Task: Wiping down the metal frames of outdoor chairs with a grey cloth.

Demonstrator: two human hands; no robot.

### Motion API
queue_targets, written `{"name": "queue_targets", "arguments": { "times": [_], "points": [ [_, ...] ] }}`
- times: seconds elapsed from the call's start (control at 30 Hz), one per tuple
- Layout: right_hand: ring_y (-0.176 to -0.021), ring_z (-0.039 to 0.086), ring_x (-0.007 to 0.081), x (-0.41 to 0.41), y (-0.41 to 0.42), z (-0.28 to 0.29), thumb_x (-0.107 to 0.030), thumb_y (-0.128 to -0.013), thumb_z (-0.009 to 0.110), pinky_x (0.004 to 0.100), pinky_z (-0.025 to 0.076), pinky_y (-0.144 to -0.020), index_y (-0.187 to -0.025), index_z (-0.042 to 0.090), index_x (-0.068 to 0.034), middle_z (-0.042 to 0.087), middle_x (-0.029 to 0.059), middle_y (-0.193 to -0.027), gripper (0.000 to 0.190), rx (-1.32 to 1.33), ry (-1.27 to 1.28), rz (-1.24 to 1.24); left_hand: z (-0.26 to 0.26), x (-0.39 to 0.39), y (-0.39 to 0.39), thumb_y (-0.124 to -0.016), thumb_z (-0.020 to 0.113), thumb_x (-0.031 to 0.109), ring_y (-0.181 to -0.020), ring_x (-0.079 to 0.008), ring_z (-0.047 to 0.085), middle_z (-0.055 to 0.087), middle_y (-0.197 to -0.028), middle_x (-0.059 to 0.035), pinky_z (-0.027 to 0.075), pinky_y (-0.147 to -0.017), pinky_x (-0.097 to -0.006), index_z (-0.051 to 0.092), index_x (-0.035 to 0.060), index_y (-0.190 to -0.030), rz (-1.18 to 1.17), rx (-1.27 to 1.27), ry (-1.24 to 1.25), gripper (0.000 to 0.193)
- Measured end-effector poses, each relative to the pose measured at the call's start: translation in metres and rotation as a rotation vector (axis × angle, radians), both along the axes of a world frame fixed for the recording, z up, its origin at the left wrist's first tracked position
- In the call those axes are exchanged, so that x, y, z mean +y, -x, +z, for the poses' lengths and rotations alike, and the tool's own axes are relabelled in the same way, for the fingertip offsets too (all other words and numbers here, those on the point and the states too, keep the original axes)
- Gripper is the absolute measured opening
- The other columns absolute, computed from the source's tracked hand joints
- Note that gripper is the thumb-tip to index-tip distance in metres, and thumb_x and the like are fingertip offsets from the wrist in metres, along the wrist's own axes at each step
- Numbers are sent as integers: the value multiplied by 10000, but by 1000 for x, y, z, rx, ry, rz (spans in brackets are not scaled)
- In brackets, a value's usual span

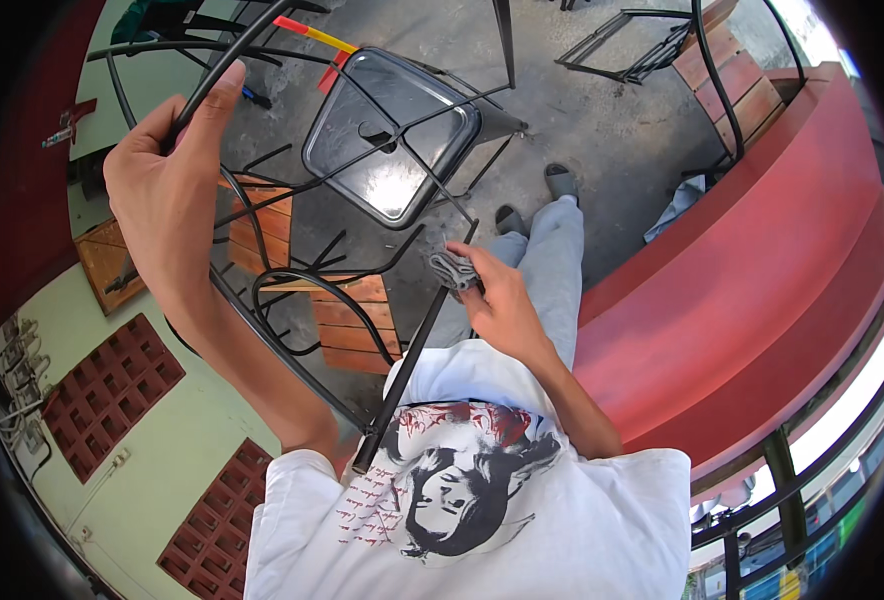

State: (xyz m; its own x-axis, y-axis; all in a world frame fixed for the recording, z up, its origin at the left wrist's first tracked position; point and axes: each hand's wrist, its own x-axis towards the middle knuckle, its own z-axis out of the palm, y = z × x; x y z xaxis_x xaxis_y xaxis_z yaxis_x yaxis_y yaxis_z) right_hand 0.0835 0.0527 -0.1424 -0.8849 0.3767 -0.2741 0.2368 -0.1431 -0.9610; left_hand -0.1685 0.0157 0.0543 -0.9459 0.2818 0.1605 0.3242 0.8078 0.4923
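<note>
My left hand (pixel 166 172) is raised at the upper left, its fingers closed around a tube of a black metal furniture frame (pixel 418 345). This frame has crossed thin rods, and one leg slants down to my shirt front. Between the fingers of my right hand (pixel 508 304) is a folded grey cloth (pixel 453 270). The cloth presses against the frame's leg just below a rod joint. Behind the crossed rods stands a black metal stool (pixel 367 97) with a hole in its seat.
Wooden-slat chairs (pixel 356 322) with black tubular frames crowd the left side. A red curved counter or bench (pixel 727 300) runs along the right. Another slatted chair (pixel 734 90) stands at the upper right. My sandalled feet (pixel 560 180) rest on the concrete floor (pixel 607 120).
</note>
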Motion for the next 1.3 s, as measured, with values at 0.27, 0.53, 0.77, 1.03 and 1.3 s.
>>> {"name": "queue_targets", "arguments": {
  "times": [0.27,0.53,0.77,1.03,1.3],
  "points": [
    [-1153,646,279,-13,-25,129,162,-804,523,336,503,-949,-1374,424,39,624,211,-1267,592,265,188,93,5,7,-6,-753,792,485,-537,-74,294,361,-526,67,239,-546,-267,563,50,-599,33,28,76,515],
    [-1219,584,357,-25,-44,146,-25,-920,650,430,424,-1052,-1390,373,123,579,287,-1306,566,628,714,148,4,7,-7,-810,785,446,-552,-39,239,297,-560,97,175,-538,-245,546,75,-625,-60,22,50,478],
    [-1067,655,233,37,3,21,90,-856,571,306,520,-881,-1181,588,54,664,153,-1112,328,159,265,-200,7,4,-14,-808,767,453,-560,-49,249,297,-559,82,197,-540,-249,466,72,-599,28,13,66,529],
    [-892,599,456,45,64,-171,81,-694,593,488,492,-795,-1096,641,-5,652,226,-991,414,89,-563,520,19,9,-18,-782,743,457,-514,-100,410,438,-530,30,329,-542,-273,590,19,-654,10,-16,12,481],
    [-1037,607,387,52,94,-144,-11,-709,637,449,485,-924,-1055,710,-51,672,186,-1057,356,-71,-685,1111,9,-2,-6,-700,647,232,-584,-366,595,569,-593,-182,452,-579,-417,560,20,-591,-154,56,-101,255]
  ]
}}
